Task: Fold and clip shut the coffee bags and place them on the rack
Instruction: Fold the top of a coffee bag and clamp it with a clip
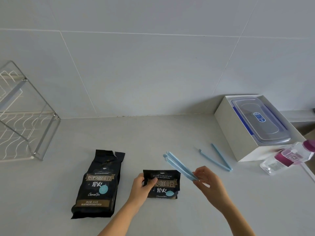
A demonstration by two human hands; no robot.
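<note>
Grey table [170,133] is carrying everything: a wire rack [25,120] is standing empty at far left, and a white box [238,133] at right is holding a lidded plastic container [260,120]. Near centre, the left hand [142,188] is pinching the folded coffee bag [163,183], soft and crinkly, best gripped at its fold. The right hand [207,178] is pinching a stiff, light blue clip [179,166] by its end. A taller open bag [98,184] is lying to the left.
</note>
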